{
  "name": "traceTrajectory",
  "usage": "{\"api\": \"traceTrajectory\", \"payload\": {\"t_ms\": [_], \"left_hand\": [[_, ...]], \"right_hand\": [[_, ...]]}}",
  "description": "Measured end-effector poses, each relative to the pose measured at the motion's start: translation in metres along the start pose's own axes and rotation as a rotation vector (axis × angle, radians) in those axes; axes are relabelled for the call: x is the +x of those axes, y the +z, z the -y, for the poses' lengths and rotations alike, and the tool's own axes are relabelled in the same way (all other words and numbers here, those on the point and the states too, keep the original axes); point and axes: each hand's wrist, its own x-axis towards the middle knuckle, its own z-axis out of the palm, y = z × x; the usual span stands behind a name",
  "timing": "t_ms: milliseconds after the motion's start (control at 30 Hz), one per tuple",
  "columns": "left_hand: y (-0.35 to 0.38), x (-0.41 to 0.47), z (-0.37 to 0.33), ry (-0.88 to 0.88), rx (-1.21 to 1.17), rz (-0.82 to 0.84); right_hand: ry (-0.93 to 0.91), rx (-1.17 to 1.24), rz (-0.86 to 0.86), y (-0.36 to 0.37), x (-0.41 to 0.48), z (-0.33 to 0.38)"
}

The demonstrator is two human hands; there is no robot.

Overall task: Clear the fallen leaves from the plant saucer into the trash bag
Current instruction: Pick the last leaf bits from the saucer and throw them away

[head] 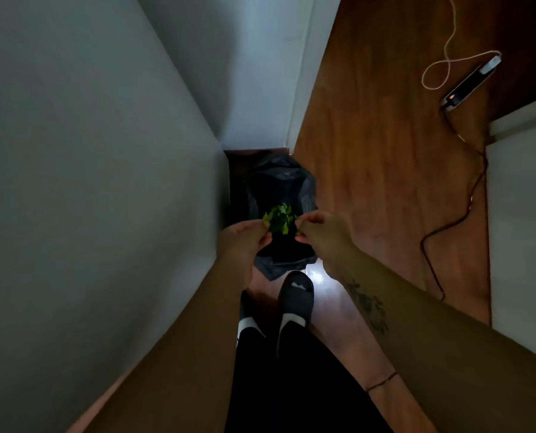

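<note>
A bunch of green leaves [279, 217] hangs between my two hands, directly over the dark trash bag [283, 185] that stands on the floor by the wall. My left hand [246, 237] pinches the leaves at their left side. My right hand [318, 231] pinches them at their right side. The bag's mouth is open below the leaves, dark inside. The plant saucer is not in view.
A grey wall [88, 182] runs close along the left. Wooden floor [385, 151] spreads to the right, with a power strip [469, 82] and its cables [447, 226]. A white cabinet [522, 214] stands at the right. My slippered feet [294, 298] are just before the bag.
</note>
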Motion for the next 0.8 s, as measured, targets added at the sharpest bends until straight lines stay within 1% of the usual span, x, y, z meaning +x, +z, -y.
{"api": "traceTrajectory", "payload": {"t_ms": [100,167,233,300,400,533,800], "left_hand": [[0.003,0.025,0.010,0.036,0.059,0.004],[0.004,0.042,0.019,0.079,0.144,0.002],[0.005,0.058,0.029,0.107,0.217,0.004],[0.004,0.069,0.035,0.139,0.265,-0.005],[0.001,0.080,0.039,0.168,0.306,0.001],[0.005,0.089,0.038,0.167,0.327,0.022],[0.006,0.096,0.047,0.265,0.447,0.030]], "right_hand": [[-0.015,-0.082,-0.016,0.004,0.025,-0.019],[-0.021,-0.109,0.006,0.008,0.041,-0.028],[-0.038,-0.203,0.040,0.011,0.055,-0.037],[-0.088,-0.281,0.048,0.013,0.065,-0.043],[-0.188,-0.389,-0.024,0.014,0.073,-0.051],[-0.239,-0.450,-0.096,0.017,0.082,-0.052],[-0.315,-0.550,-0.081,0.009,0.081,-0.048]]}}
